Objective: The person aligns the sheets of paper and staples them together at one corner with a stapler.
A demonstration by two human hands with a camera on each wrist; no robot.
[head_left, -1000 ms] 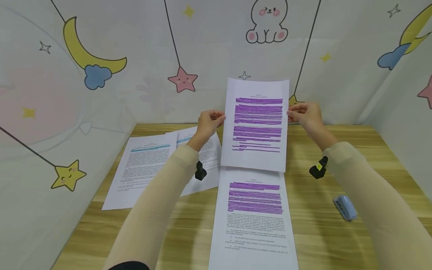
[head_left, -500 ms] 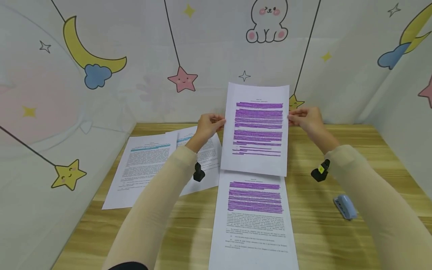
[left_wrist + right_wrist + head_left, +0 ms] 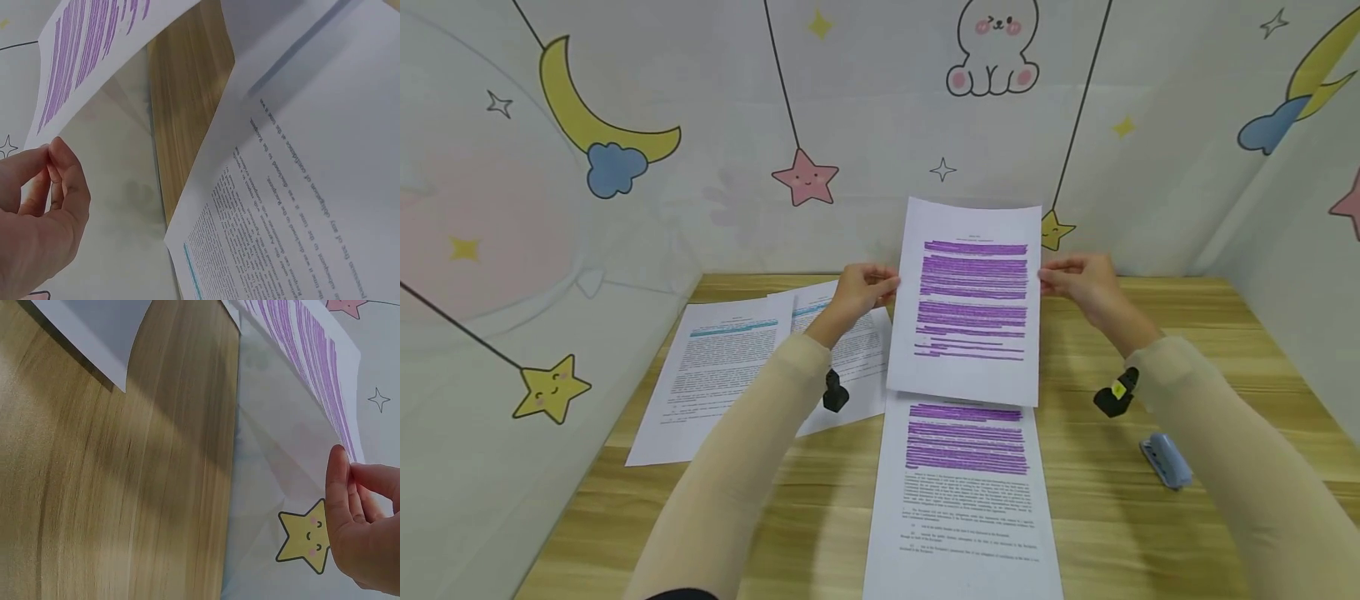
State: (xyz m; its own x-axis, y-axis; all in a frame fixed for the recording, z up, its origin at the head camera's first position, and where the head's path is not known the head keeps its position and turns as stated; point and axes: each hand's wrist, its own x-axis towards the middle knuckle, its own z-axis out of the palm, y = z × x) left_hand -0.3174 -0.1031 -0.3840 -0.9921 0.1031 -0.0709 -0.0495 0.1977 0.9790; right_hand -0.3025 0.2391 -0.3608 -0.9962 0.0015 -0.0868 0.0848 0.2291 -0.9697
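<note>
A sheet of paper [image 3: 970, 379] with purple-highlighted lines is held up between both hands, raised off the table in the wrist views. My left hand [image 3: 859, 296] pinches its left edge between thumb and fingers; my right hand [image 3: 1086, 283] pinches the right edge the same way. Below it, a second purple-highlighted sheet [image 3: 962, 575] lies on the table, its top part hidden behind the raised one. Left of these, two sheets with blue-highlighted lines, a left page [image 3: 662, 446] and a page beside it [image 3: 827, 417], lie overlapping.
A small light-blue stapler [image 3: 1167, 461] lies on the wooden table [image 3: 1150, 550] near my right forearm. Behind the table's back edge rises a white curtain [image 3: 865, 83] printed with stars, moons and a bear. A black camera mount [image 3: 1116, 393] hangs at my right wrist.
Both hands have come down a little with the held sheet, whose lower edge now covers more of the page beneath. The other papers and the stapler have stayed put.
</note>
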